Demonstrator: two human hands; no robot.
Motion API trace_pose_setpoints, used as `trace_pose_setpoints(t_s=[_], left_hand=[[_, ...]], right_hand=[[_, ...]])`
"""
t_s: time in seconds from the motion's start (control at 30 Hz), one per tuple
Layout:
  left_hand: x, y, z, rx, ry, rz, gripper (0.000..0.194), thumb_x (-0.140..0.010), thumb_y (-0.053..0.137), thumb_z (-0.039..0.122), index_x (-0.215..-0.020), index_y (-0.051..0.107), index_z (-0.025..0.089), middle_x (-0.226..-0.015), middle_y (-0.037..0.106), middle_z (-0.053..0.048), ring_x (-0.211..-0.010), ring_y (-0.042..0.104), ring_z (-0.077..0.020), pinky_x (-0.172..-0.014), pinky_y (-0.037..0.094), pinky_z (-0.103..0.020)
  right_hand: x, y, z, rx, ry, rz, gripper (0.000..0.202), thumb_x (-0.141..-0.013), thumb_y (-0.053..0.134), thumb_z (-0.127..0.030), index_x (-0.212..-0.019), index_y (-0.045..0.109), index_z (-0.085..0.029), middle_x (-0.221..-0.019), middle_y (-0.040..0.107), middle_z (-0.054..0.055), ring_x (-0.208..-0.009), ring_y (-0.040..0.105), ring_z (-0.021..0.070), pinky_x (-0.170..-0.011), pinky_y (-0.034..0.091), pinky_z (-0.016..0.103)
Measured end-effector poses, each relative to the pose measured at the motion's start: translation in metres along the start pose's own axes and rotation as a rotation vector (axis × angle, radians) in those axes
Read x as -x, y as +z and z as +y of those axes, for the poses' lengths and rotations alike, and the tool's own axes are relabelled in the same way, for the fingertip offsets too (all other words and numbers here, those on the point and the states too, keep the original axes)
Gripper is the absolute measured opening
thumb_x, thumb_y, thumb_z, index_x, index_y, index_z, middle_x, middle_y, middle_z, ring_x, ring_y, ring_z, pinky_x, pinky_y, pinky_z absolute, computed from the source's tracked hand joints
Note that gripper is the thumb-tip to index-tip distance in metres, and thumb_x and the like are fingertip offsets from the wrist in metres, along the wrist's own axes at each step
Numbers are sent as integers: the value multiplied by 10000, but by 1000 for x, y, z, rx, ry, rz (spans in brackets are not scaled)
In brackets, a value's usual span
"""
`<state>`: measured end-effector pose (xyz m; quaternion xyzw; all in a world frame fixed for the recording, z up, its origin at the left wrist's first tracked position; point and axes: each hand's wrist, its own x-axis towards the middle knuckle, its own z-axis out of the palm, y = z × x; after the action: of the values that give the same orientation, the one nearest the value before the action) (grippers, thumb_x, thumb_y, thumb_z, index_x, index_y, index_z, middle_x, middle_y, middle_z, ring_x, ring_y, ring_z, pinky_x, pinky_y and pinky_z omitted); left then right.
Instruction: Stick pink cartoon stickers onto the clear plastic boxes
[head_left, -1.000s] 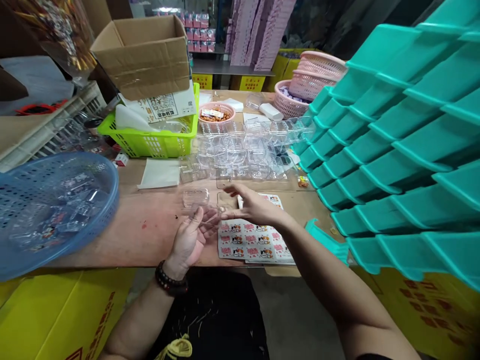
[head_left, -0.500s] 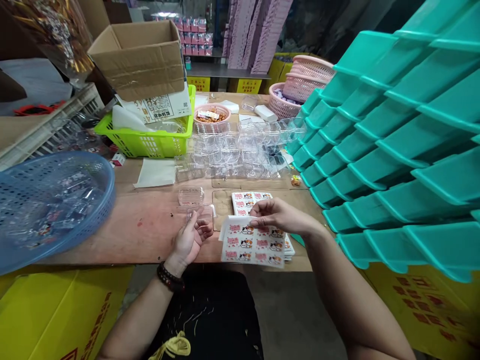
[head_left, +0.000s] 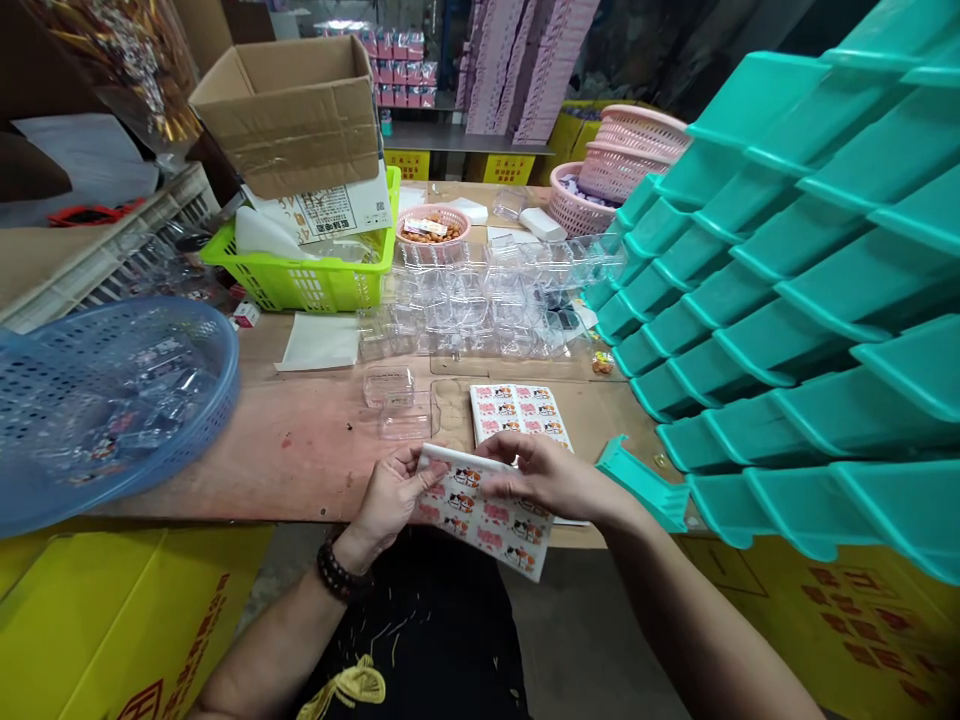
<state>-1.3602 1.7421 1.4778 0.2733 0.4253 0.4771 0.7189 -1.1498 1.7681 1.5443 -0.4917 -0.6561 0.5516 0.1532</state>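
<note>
A white sticker sheet [head_left: 491,525] printed with cats and pink lettering hangs tilted over the table's front edge. My left hand [head_left: 391,500] pinches its upper left corner, thumb on top. My right hand [head_left: 536,470] is closed on its upper edge, with some fingertips hidden. Just behind lies a stack of similar sticker sheets [head_left: 517,408]. Two small clear plastic boxes, a nearer one [head_left: 406,418] and a farther one [head_left: 388,385], sit on the table beyond my left hand.
Rows of clear plastic packaging [head_left: 480,300] cover the middle back. Stacked teal bins [head_left: 795,300] rise at right, a loose teal piece [head_left: 643,485] before them. A blue basket [head_left: 225,400] stands left, a lime basket [head_left: 300,285] with a cardboard box [head_left: 300,140] behind it.
My left hand has left the clear box and taken the sheet's left corner. The sheet has come nearer to me and turned, its right side lower. My right hand moved down with it.
</note>
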Motion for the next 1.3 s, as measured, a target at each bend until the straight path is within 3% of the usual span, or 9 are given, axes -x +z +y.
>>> trace_pose_setpoints(t_s=[0.1,0.2,0.33,0.57,0.87,0.97,1.1,1.2,1.3], left_hand=[[-5,-4,-5,-53,34,32,525,-559,867,559,-791,712,113,-691,722,-44,-582,648,-152,-603,546,-279],[-7,-15,-6,-192,87,26,582,-622,780,660,-765,737,97,-635,700,-51,-546,619,-145,-531,505,-249],[-7,-23,-4,-306,160,-3,475,-670,800,571,-786,754,113,-691,718,-42,-597,620,-125,-560,499,-214],[-6,-21,-7,-339,176,-63,420,-709,786,543,-832,776,141,-805,762,-63,-690,662,-139,-658,525,-222],[4,-22,-1,-443,242,-129,380,-817,697,518,-904,776,157,-876,771,-88,-801,701,-196,-710,534,-263],[4,-22,0,-278,120,-182,429,-790,727,515,-1035,760,164,-932,767,-87,-854,706,-210,-762,547,-289],[1,-28,-5,-221,39,-142,468,-712,772,563,-872,775,123,-807,762,-86,-697,680,-179,-645,519,-253],[0,-34,-9,-210,-9,-124,532,-695,739,638,-755,748,110,-693,734,-74,-564,630,-153,-536,470,-241],[2,-38,-11,-157,-21,-173,456,-704,791,537,-909,751,132,-791,755,-77,-689,681,-183,-650,523,-274]], right_hand=[[10,5,4,20,-53,34,348,-727,780,-396,-987,661,-197,-953,688,38,-849,640,182,-716,512,292],[13,10,14,-137,-10,44,330,-752,758,-467,-883,656,-182,-847,681,29,-781,637,173,-676,519,292],[15,12,23,-229,57,29,400,-714,779,-520,-861,636,-176,-820,684,26,-749,643,171,-650,519,288],[16,24,-4,344,-112,262,356,-807,711,-463,-1068,689,-222,-1122,704,96,-1061,627,266,-885,497,395],[-10,44,-7,-13,-52,232,425,-808,667,-585,-830,723,-164,-749,692,48,-691,617,167,-635,487,287],[-8,51,3,171,-218,435,263,-888,633,-447,-820,715,-206,-795,705,56,-743,631,181,-706,505,328],[-4,62,18,686,-632,702,144,-908,606,-230,-885,734,-293,-1062,713,53,-1014,620,222,-988,423,460],[-4,67,28,925,-847,747,262,-884,577,-116,-992,706,-318,-1050,711,26,-1034,610,196,-1049,371,427],[-9,68,30,969,-814,747,226,-888,559,-102,-987,674,-269,-1001,706,44,-996,610,194,-1032,377,413]])
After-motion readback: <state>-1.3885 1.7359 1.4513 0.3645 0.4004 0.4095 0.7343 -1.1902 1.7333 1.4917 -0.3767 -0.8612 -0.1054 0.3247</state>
